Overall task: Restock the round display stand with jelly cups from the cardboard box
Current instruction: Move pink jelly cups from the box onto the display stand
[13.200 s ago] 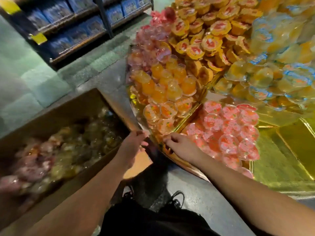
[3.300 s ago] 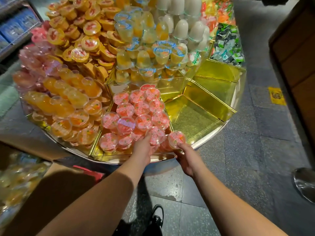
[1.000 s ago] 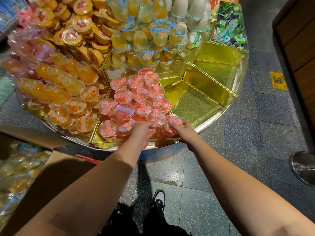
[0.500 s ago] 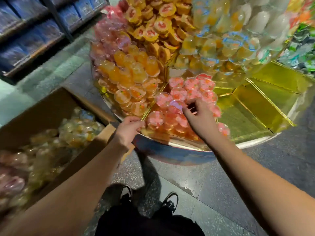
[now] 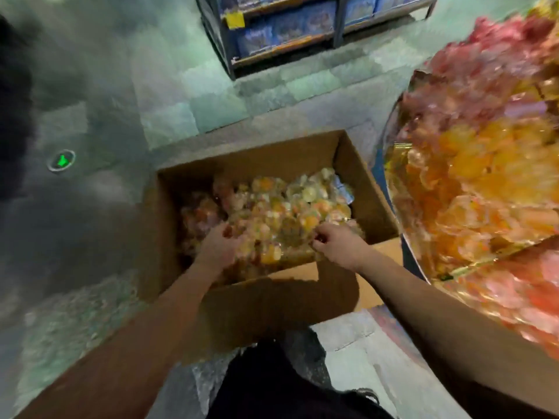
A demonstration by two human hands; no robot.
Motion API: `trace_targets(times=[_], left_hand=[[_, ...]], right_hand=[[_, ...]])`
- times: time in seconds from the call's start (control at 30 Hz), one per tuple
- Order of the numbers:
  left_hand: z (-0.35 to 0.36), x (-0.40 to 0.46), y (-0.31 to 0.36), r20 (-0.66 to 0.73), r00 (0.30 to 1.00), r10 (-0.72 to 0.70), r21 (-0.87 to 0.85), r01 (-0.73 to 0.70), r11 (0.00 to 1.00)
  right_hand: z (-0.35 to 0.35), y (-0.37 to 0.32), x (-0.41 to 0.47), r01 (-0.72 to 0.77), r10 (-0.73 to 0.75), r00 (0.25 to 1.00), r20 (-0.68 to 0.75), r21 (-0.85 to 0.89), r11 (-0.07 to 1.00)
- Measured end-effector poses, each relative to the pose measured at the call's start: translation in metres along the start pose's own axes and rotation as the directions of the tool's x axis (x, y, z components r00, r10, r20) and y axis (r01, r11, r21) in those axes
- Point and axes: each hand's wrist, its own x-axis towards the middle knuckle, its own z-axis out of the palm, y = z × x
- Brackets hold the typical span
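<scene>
Pick-up step: both hands are in the box (image 5: 367,189), at 12 o'clock from the person, gathering cups (image 5: 290,207). The left hand (image 5: 217,247) curls into the heap; whether it holds a cup, I cannot tell. The right hand (image 5: 338,244) has its fingertips bent, seemingly pinching something small. Next, I judge, comes a firm grasp and a carry to the stand (image 5: 390,164) at 3 o'clock. The cups are glossy, round plastic; the box is matte cardboard.

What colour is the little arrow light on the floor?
Green: the arrow light glows green in the head view.
</scene>
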Motion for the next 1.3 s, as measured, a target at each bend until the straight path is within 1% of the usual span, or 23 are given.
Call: trace_targets(times=[0.1,0.17,0.23,0.3,0.43,0.5,0.57,0.63,0.7,0.77,0.9,0.97,1.03,1.1,1.2,1.27,1.3], left_hand=[[-0.035,0.029,-0.055,-0.014,0.987,-0.158,-0.023,0.157,0.987],[-0.041,0.061,-0.110,0.052,0.967,-0.251,-0.016,0.252,0.968],[-0.038,0.084,-0.147,0.111,0.952,-0.285,0.078,0.277,0.958],[-0.047,0.081,-0.141,0.176,0.940,-0.292,0.223,0.251,0.942],[-0.049,0.087,-0.146,0.255,0.934,-0.249,0.477,0.103,0.873],[-0.044,0.091,-0.154,0.317,0.923,-0.219,0.580,-0.007,0.814],[-0.040,0.095,-0.159,0.381,0.903,-0.199,0.669,-0.121,0.733],[-0.037,0.099,-0.163,0.422,0.885,-0.198,0.722,-0.196,0.663],[-0.035,0.104,-0.164,0.459,0.862,-0.216,0.747,-0.242,0.619],[-0.036,0.110,-0.163,0.480,0.844,-0.237,0.764,-0.270,0.586],[-0.037,0.119,-0.164,0.486,0.847,-0.215,0.807,-0.340,0.483],[-0.036,0.122,-0.165,0.482,0.851,-0.206,0.828,-0.366,0.426],[-0.035,0.124,-0.169,0.503,0.843,-0.189,0.826,-0.405,0.393],[-0.035,0.126,-0.170,0.527,0.831,-0.178,0.817,-0.437,0.377],[-0.036,0.126,-0.170,0.531,0.832,-0.162,0.810,-0.442,0.384],[-0.037,0.123,-0.165,0.515,0.844,-0.148,0.811,-0.425,0.402],[-0.040,0.121,-0.163,0.500,0.855,-0.135,0.807,-0.404,0.430]], right_hand=[[0.034,-0.031,0.052,0.005,0.005,0.994,0.107,-0.094,0.996],[0.054,-0.053,0.084,0.009,0.020,0.983,0.183,-0.159,0.987],[0.074,-0.070,0.110,-0.021,0.066,0.971,0.232,-0.191,0.981],[0.091,-0.085,0.133,-0.015,0.068,0.966,0.250,-0.207,0.978],[0.113,-0.116,0.170,-0.010,0.061,0.969,0.241,-0.208,0.978],[0.121,-0.131,0.185,-0.013,0.059,0.976,0.210,-0.216,0.976],[0.129,-0.144,0.196,-0.020,0.058,0.981,0.184,-0.204,0.979],[0.138,-0.155,0.205,-0.041,0.071,0.977,0.202,-0.149,0.988],[0.147,-0.161,0.213,-0.063,0.086,0.976,0.200,-0.120,0.991],[0.154,-0.163,0.219,-0.098,0.117,0.980,0.162,-0.122,0.988],[0.163,-0.164,0.225,-0.152,0.158,0.984,0.079,-0.079,0.985],[0.168,-0.165,0.226,-0.164,0.170,0.982,0.078,-0.071,0.984],[0.174,-0.165,0.227,-0.176,0.180,0.980,0.086,-0.049,0.983],[0.176,-0.163,0.226,-0.181,0.180,0.980,0.087,-0.007,0.984],[0.171,-0.158,0.219,-0.218,0.209,0.973,0.095,0.099,0.971],[0.163,-0.156,0.213,-0.240,0.227,0.969,0.095,0.161,0.957],[0.157,-0.156,0.208,-0.236,0.222,0.971,0.092,0.187,0.954]])
